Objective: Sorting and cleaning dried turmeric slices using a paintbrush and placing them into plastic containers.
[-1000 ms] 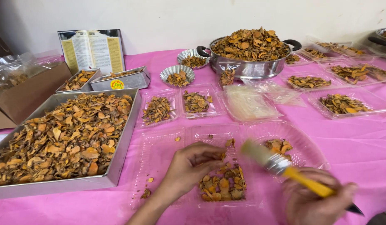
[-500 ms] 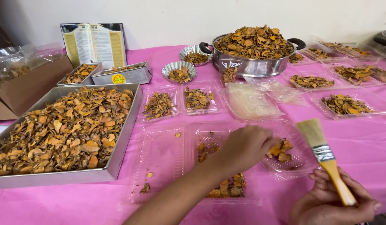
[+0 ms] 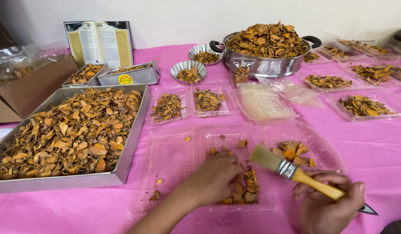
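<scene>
Dried orange-brown root slices (image 3: 246, 190) lie heaped in a clear square plastic tray (image 3: 228, 143) on the pink-covered desk (image 3: 382, 151), at about 6 o'clock in the view. The left hand (image 3: 215, 177) rests on this heap with fingers curled together into the slices; whether it pinches any cannot be told. At 5 o'clock the right hand (image 3: 332, 208) is clamped round the yellow handle of a flat paintbrush (image 3: 291, 169), whose pale bristles point toward 10 o'clock, just above the tray's right edge. A round clear plastic dish (image 3: 321, 138) with a few slices sits just beside it at 3 o'clock. A large metal baking tray (image 3: 131, 143) full of slices lies at 9 o'clock, and a steel pot (image 3: 269, 65) heaped with them stands at 1 o'clock.
</scene>
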